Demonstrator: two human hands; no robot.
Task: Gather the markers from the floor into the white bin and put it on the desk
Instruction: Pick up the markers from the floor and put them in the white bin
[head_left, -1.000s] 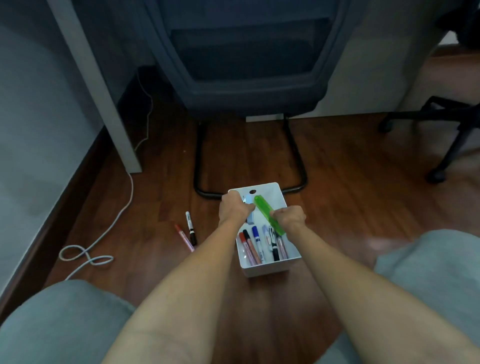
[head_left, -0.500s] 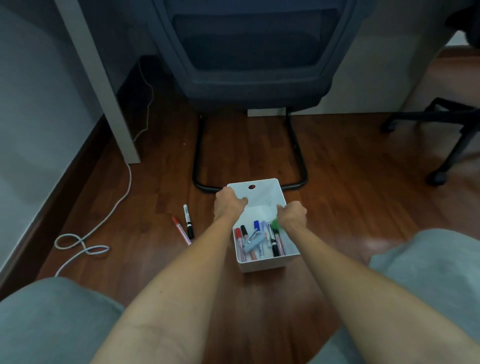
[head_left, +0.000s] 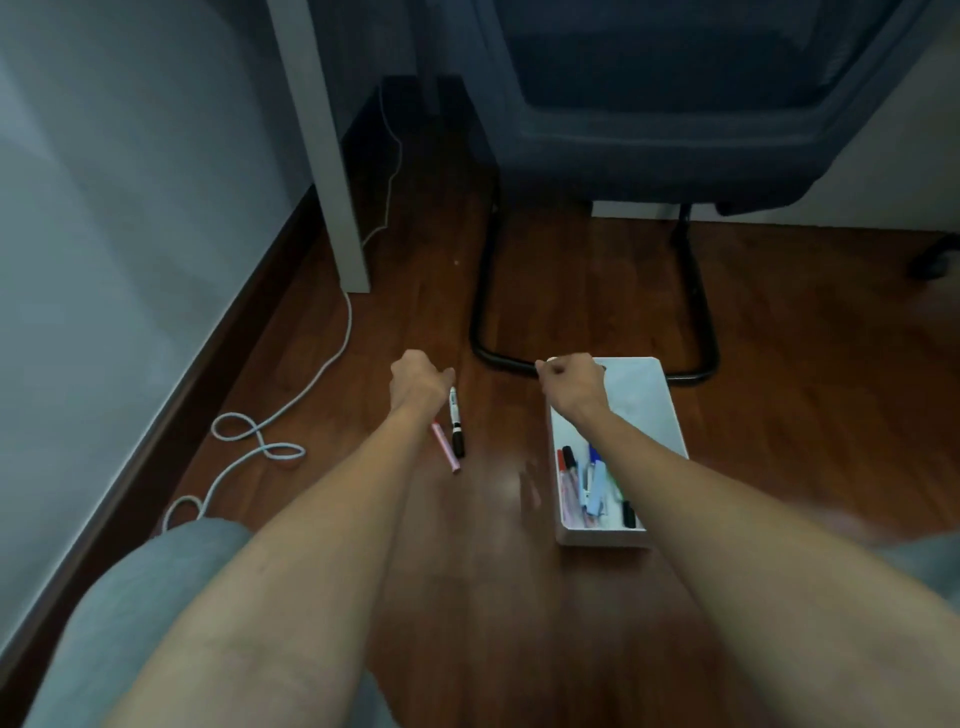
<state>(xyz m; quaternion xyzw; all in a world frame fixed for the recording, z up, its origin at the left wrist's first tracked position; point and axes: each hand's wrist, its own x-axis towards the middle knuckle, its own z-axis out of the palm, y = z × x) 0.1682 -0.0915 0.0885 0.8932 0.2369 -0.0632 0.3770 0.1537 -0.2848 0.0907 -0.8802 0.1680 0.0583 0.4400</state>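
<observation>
The white bin (head_left: 673, 419) stands on the wooden floor at centre right, with several markers (head_left: 592, 486) lying in its near end. Left of it, a pink marker (head_left: 447, 451) and a white marker with a black cap (head_left: 456, 422) lie side by side on the floor. My left hand (head_left: 418, 383) hovers with curled fingers over the far ends of those two markers and holds nothing. My right hand (head_left: 570, 383) is over the bin's far left corner with its fingers curled. It hides that corner, so I cannot tell whether it touches the rim.
A dark chair on a black sled frame (head_left: 483, 332) stands just behind the bin. A white desk leg (head_left: 332, 156) and a looping white cable (head_left: 291, 410) are at the left by the wall. My grey-clad knees (head_left: 130, 597) fill the bottom corners. A second chair's caster (head_left: 930, 265) is far right.
Both hands have let go of the markers they held over the bin, including the green one. My left hand moved left to the two floor markers. The view shifted left.
</observation>
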